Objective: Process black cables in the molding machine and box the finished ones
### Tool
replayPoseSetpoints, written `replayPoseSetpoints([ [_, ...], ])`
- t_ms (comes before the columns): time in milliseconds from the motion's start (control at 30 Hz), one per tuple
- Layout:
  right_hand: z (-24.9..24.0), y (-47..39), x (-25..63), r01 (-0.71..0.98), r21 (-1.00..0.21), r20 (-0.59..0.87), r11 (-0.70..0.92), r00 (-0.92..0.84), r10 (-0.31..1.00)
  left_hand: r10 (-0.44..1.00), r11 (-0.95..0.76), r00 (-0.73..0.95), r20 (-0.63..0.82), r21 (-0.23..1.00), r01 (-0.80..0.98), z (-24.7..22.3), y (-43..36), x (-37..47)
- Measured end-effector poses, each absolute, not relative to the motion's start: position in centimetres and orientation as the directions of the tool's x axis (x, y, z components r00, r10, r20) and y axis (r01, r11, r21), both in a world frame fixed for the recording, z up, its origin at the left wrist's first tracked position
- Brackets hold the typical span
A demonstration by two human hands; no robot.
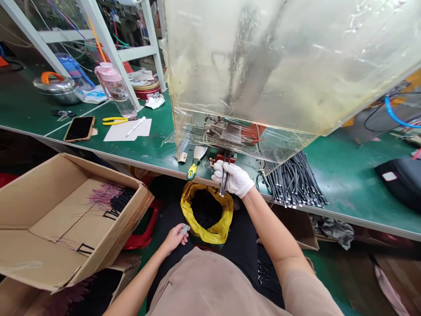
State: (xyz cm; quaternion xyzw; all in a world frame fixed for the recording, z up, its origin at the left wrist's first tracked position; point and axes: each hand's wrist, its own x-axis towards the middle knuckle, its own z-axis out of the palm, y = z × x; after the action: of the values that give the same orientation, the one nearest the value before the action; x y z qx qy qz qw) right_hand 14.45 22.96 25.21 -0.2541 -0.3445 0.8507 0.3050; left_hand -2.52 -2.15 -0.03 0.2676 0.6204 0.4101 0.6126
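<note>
Clamping black strips [224, 179] in right grip [235, 177], frame centre, likely for alignment, plus pinching grey scrap [185, 228] in left grip [176, 238], lower centre.

tan shirt [213, 287], black trousers [242, 232], white glove [239, 180]

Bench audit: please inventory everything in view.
Bench: one, green, middle
Shield: one, yellowish, above bench
Cables: many, black, bench right
Strips: two, black, bench edge
Scraper: one, green-yellow, bench edge
Phone: one, black-tan, bench left
Paper: count unclear, white, beside phone
Pliers: one, yellow, across paper
Pen: one, white, on paper
Bottle: one, pink, behind paper
Pot: one, silver, far left
Case: one, black, far right
Bag: one, yellow, lower middle
Cartons: several, brown, both sides
Left hand: one, bare, beside bag, holding grey scrap
Right hand: one, white-gloved, holding strips
</note>
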Motion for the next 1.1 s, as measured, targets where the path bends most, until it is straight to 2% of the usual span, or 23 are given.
replayPoseSetpoints([
  [167,25.9,23.3,14.0,-0.39,-0.647,-0.255,-0.655,-0.699,0.668,0.834,0.518,-0.102,-0.542,0.834,-0.193,-0.2,-2.2,-2.5],
  [400,26.3,23.5,14.0,-0.389,-0.643,-0.285,-0.659,-0.678,0.678,0.832,0.517,-0.105,-0.544,0.83,-0.208,-0.3,-2.2,-2.5],
  [600,26.2,23.7,14.0,-0.356,-0.679,-0.319,-0.642,-0.645,0.695,0.827,0.523,-0.108,-0.551,0.826,-0.209,-0.2,-2.3,-2.4],
  [800,26.1,24.0,14.1,-0.356,-0.687,-0.257,-0.633,-0.696,0.67,0.824,0.527,-0.114,-0.555,0.825,-0.205,0.4,-2.3,-2.4],
  [967,25.6,24.0,14.1,-0.342,-0.7,-0.273,-0.627,-0.684,0.677,0.814,0.534,-0.136,-0.565,0.82,-0.207,0.9,-2.1,-2.4],
  [1100,26.1,23.1,15.8,-0.196,-0.805,-0.335,-0.561,-0.63,0.701,0.811,0.537,-0.147,-0.567,0.82,-0.199,1.9,-2.4,-2.8],
])
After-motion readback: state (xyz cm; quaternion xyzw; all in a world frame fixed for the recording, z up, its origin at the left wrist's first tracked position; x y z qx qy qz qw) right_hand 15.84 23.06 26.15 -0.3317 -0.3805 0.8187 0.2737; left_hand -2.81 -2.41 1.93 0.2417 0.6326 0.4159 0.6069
